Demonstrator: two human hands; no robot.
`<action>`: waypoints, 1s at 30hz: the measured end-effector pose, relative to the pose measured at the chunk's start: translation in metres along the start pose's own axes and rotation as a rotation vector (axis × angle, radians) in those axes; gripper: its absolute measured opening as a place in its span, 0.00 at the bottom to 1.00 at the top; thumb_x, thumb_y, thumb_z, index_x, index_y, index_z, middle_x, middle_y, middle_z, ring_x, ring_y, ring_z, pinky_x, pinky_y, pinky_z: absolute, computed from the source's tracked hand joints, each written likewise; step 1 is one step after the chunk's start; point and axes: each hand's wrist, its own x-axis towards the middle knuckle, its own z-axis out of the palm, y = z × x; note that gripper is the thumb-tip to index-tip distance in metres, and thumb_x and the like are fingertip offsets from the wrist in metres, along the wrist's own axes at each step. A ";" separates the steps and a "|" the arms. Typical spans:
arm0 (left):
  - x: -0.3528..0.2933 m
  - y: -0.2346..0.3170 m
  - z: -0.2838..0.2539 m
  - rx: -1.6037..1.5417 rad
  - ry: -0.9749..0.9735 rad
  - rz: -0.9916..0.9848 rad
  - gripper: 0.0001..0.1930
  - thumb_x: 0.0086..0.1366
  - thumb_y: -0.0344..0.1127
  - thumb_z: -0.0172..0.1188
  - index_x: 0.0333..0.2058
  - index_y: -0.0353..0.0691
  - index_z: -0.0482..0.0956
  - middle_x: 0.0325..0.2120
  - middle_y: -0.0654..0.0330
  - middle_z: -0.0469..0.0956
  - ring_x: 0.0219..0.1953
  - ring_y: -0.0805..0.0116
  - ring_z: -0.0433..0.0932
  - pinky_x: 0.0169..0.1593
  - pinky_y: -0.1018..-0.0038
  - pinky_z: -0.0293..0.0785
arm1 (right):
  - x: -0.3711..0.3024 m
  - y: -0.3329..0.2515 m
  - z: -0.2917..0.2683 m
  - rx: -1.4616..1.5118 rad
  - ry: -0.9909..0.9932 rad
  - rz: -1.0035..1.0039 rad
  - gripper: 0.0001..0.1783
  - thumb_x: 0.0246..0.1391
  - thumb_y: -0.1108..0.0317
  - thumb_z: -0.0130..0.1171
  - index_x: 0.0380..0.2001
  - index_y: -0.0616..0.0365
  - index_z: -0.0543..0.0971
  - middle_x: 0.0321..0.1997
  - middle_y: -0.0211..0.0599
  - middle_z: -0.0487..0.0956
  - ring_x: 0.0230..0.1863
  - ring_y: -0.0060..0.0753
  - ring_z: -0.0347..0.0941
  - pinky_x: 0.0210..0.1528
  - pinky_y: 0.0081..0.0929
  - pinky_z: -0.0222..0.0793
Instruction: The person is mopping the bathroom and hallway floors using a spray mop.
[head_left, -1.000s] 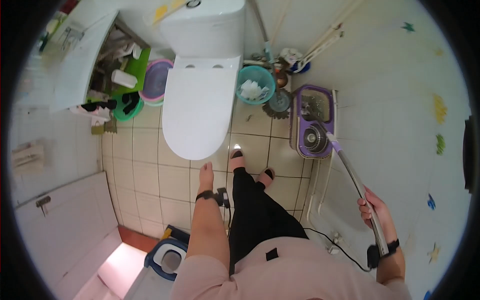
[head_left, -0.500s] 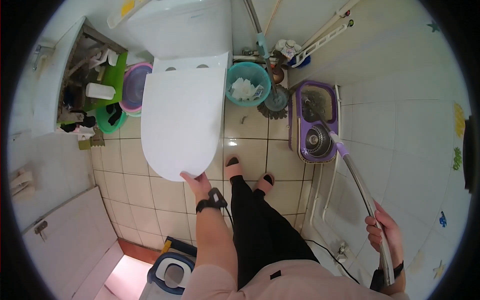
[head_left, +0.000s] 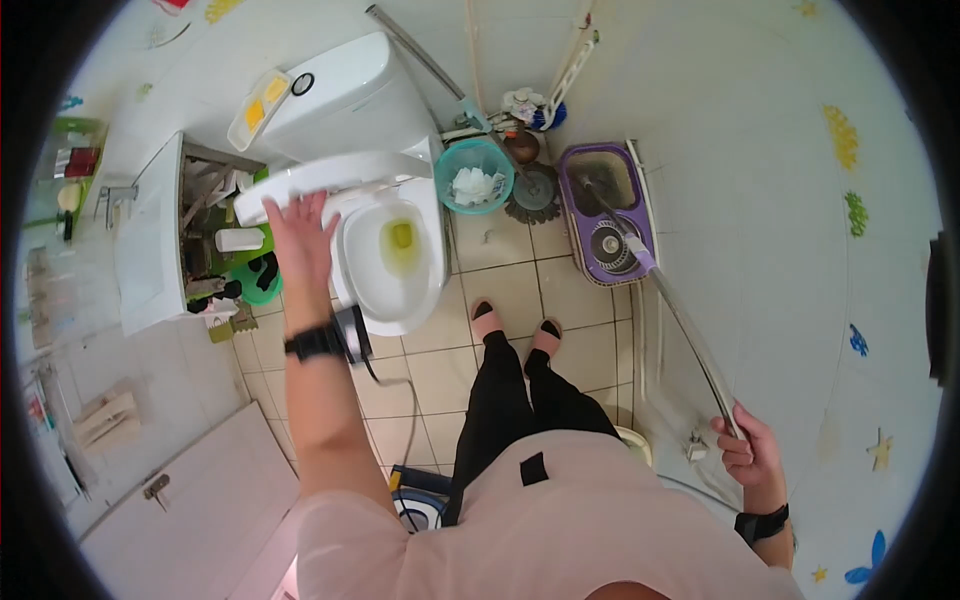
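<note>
My left hand (head_left: 302,240) is open, its fingers spread at the left edge of the raised white toilet lid (head_left: 350,172); whether they touch it I cannot tell. Below the lid the toilet (head_left: 432,265) lies uncovered, with yellow-green water in its bowl. On the right, my right hand (head_left: 752,450) is closed around the upper part of a metal mop handle (head_left: 692,338). That handle slants down to a purple mop bucket (head_left: 640,215), where the mop's head sits in the far compartment, its details hard to make out. The near compartment holds a metal spinner basket (head_left: 612,246).
Right of the toilet stands a teal bin (head_left: 445,190) with crumpled paper, beside a second mop with a grey head (head_left: 535,190). An open cabinet (head_left: 150,260) and a green basin (head_left: 262,290) are on the left. A yellow-and-white tray (head_left: 240,132) rests by the cistern.
The toilet lid has swung up from lying flat, and my left hand has risen from its front edge, moving left and away from me. My right hand still grips the mop handle. The view has shifted.
</note>
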 end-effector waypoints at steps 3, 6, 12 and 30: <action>0.056 0.025 0.037 0.000 -0.012 -0.037 0.48 0.56 0.68 0.37 0.59 0.31 0.35 0.61 0.49 0.44 0.63 0.59 0.43 0.61 0.51 0.37 | -0.031 0.005 0.002 -0.010 0.094 -0.085 0.19 0.58 0.67 0.41 0.53 0.48 0.61 0.24 0.31 0.62 0.12 0.11 0.49 0.06 0.06 0.43; 0.098 0.039 0.060 0.120 -0.017 -0.042 0.48 0.56 0.67 0.37 0.60 0.31 0.35 0.61 0.50 0.43 0.63 0.58 0.41 0.61 0.51 0.37 | -0.071 0.007 -0.009 0.119 0.059 -0.126 0.26 0.57 0.69 0.42 0.59 0.45 0.55 0.23 0.30 0.60 0.11 0.10 0.47 0.06 0.06 0.42; 0.133 0.029 0.057 0.423 0.126 -0.002 0.40 0.58 0.63 0.40 0.59 0.36 0.49 0.58 0.52 0.53 0.60 0.59 0.52 0.57 0.59 0.50 | -0.102 0.028 0.011 0.139 0.026 -0.080 0.27 0.56 0.70 0.44 0.59 0.43 0.56 0.23 0.33 0.64 0.12 0.13 0.48 0.08 0.09 0.39; -0.242 -0.158 -0.192 1.390 0.141 -0.546 0.16 0.51 0.46 0.55 0.25 0.37 0.80 0.23 0.58 0.79 0.30 0.63 0.77 0.37 0.70 0.71 | -0.110 -0.012 -0.039 0.059 -0.028 -0.040 0.25 0.56 0.67 0.45 0.57 0.40 0.58 0.23 0.34 0.65 0.12 0.14 0.50 0.08 0.11 0.45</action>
